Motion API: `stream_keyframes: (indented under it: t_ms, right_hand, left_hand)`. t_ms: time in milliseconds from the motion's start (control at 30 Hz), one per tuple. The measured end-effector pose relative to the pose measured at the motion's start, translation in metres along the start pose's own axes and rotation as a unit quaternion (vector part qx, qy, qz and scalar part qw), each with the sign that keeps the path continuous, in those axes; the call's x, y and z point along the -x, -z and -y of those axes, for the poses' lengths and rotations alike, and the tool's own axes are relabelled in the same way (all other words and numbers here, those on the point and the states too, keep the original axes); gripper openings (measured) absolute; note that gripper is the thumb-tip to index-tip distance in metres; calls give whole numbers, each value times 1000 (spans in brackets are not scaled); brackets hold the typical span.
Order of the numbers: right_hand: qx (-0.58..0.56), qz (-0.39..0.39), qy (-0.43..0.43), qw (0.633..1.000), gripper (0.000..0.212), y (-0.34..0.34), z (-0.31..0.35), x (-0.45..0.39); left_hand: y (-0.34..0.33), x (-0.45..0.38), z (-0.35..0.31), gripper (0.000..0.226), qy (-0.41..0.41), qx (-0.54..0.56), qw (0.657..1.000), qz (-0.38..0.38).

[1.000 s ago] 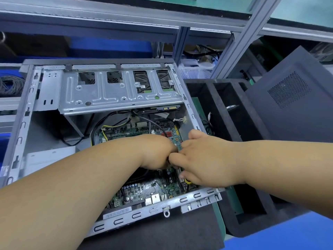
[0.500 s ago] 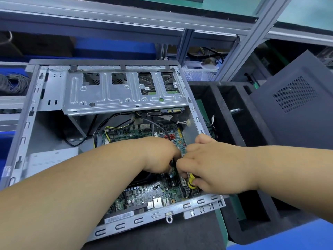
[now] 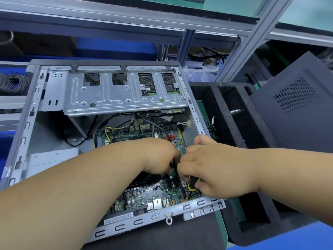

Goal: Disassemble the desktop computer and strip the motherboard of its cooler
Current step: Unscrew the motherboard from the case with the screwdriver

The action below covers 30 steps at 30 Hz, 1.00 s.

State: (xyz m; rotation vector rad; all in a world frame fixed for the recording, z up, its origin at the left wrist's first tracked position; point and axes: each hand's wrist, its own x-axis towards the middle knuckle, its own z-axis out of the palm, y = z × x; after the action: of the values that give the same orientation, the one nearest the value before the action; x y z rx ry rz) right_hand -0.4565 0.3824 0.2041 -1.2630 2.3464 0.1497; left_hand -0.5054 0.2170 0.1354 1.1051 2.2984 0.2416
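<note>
Black foam tray (image 3: pixel 214 98); grey wire coil (image 3: pixel 15 83) far left

At twelve o'clock we see a grey metal shelf frame (image 3: pixel 191 42); at nine, blue bins (image 3: pixel 10 141).

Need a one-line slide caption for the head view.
Both hands, left and right, work inside the open computer case; the right holds a yellow-and-black screwdriver over the motherboard.
</note>
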Motion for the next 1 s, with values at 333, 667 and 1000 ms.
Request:
stream_keyframes:
  t_ms: [333, 667, 1000]
  right_hand:
    - [17, -39, -62, 997, 29, -6, 7, -4]
    - [-3, -57, -69, 996, 20, -6, 5, 1]
    - [16, -45, -71, 996, 20, -8, 3, 4]
  left_hand:
    - [1, 2, -2, 24, 10, -26, 1000, 13]
    - [2, 4, -6, 8, 17, -44, 999, 17]
    - [2, 4, -5, 7, -9, -36, 999, -6]
